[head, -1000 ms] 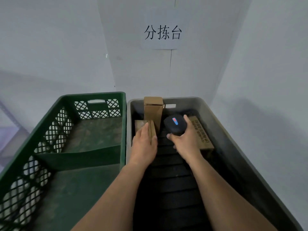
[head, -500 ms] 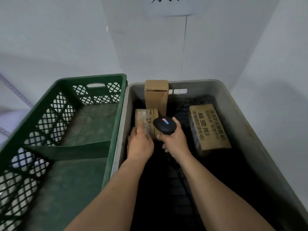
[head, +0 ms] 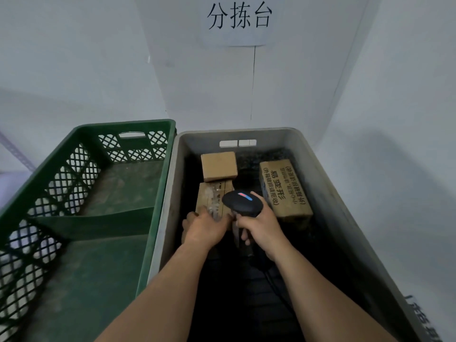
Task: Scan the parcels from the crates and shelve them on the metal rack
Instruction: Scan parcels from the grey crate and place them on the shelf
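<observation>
Room: pale grey-white walls meeting in a corner at 12 o'clock, with two crates side by side below them.
Wall sign [head: 238, 19]: white sheet at 12 o'clock, printed in large black characters 分拣台.
Green crate [head: 74, 154]: at 9 o'clock, lattice sides, a handle slot in the far wall and a low divider across the floor; I can see no parcels in it.
Grey crate [head: 318, 164]: at 3 o'clock of the green one, their long walls touching; solid sides, dark ribbed floor, a white slot in the far wall.
Plain parcel [head: 219, 166]: brown carton at the far left of the grey crate, no writing that I can read on its top.
Taped parcel [head: 209, 196]: just nearer than the plain one and touching it, with clear, crinkled tape across its top.
Printed parcel [head: 283, 191]: at 2 o'clock of the hands, lying flat toward the right wall, apart from the other two; its top reads 易变形 in big characters with smaller lines beside, one reading 外箱破损请拒收.
Left hand [head: 206, 229]: fingers curled over the near edge of the taped parcel, gripping it.
Right hand [head: 261, 227]: closed around the handle of the scanner, just right of the left hand.
Scanner [head: 242, 203]: black rounded head with a red-and-blue stripe on top, held over the near right corner of the taped parcel; its cable trails back along the crate floor.
</observation>
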{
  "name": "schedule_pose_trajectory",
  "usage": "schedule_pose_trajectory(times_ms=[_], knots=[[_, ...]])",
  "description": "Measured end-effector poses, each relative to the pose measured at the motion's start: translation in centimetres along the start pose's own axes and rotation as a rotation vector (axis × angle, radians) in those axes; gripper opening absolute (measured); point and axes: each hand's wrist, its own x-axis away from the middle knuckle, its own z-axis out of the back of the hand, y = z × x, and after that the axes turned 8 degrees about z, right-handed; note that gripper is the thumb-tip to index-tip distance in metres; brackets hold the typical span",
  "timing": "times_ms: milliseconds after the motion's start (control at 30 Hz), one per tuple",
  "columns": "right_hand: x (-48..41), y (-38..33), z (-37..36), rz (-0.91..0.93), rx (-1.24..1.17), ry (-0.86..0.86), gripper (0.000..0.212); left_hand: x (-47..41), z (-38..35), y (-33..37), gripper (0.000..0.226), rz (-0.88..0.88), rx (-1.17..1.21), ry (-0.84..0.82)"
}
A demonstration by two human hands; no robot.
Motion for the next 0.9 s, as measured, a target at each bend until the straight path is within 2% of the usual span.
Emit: schedule_pose_trajectory(times_ms=[67, 133, 233, 333, 467, 567, 700, 767, 900], knots=[[0.5, -0.1, 0.0, 0.005, -0.027, -0.026, 0.071, 0.2, 0.0, -0.3, 0.093, 0.016, -0.023, -0.039], [0.8, -0.4, -0.2, 0.019, -0.028, -0.029, 0.073, 0.4, 0.0, -0.6, 0.097, 0.039, -0.008, -0.052], [1.0, -0.6, -0.1, 0.014, -0.017, 0.062, 0.077, 0.5, 0.2, -0.9, 0.094, 0.070, 0.135, -0.057], [1.1, -0.8, 1.0, 0.007, -0.025, 0.185, 0.069, 1.0, 0.2, -1.6, 0.097, 0.073, 0.331, -0.152], [1.8, -1.7, 2.2, 0.044, 0.000, 0.298, 0.066, 2.2, 0.2, -2.3, 0.101, 0.018, 0.540, -0.271], [3.0, -2.9, 2.8, 0.056, -0.025, 0.355, 0.065, 3.5, 1.1, -2.4, 0.093, -0.070, 0.677, -0.346], [5.6, -5.3, 3.2, 0.144, -0.063, 0.370, 0.049, 4.5, 2.4, -3.1, 0.117, -0.165, 0.794, -0.443], [7.0, -6.9, 3.1, 0.195, -0.062, 0.358, 0.050, 5.0, 3.0, -3.5, 0.114, -0.199, 0.820, -0.491], [9.6, -9.2, 2.5, 0.268, -0.021, 0.364, 0.063, 6.5, 4.6, -4.3, 0.090, -0.339, 0.794, -0.539]])
